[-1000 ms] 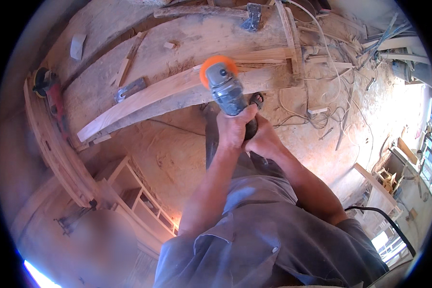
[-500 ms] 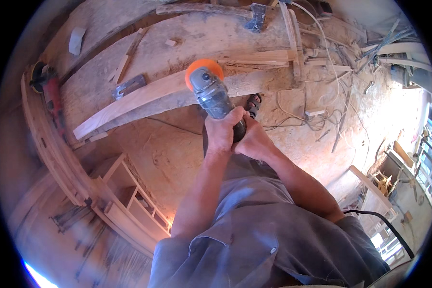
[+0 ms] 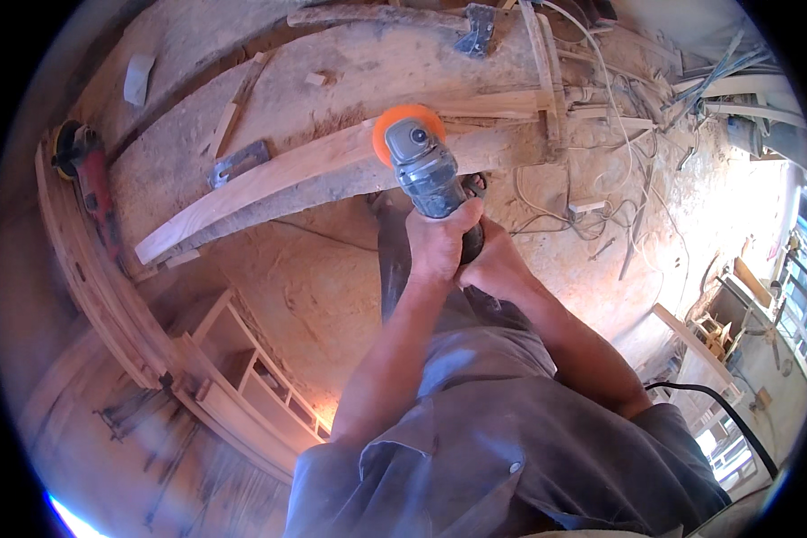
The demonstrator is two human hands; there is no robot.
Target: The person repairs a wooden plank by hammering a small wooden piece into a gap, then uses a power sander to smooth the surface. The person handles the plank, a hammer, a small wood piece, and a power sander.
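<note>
Both my hands are wrapped round an angle grinder (image 3: 426,175) with a grey head and an orange disc (image 3: 410,119). My left hand (image 3: 437,242) grips the body just behind the head. Closer to me, my right hand (image 3: 498,264) closes round the dark rear part of the tool. Under the disc lies a long pale wooden strip (image 3: 269,184) along the near edge of a dusty workbench (image 3: 359,72). The disc overlaps the strip; whether it touches the wood cannot be told from here.
A second, red grinder (image 3: 97,184) rests on stacked boards at the left. On the bench are a metal plate (image 3: 239,163), an axe (image 3: 477,34), a white block (image 3: 138,79) and loose sticks. Cables (image 3: 592,224) trail over the floor at right. A wooden frame (image 3: 251,359) stands lower left.
The grinder and both hands have shifted to the right along the wooden strip. My grip on the tool is the same.
</note>
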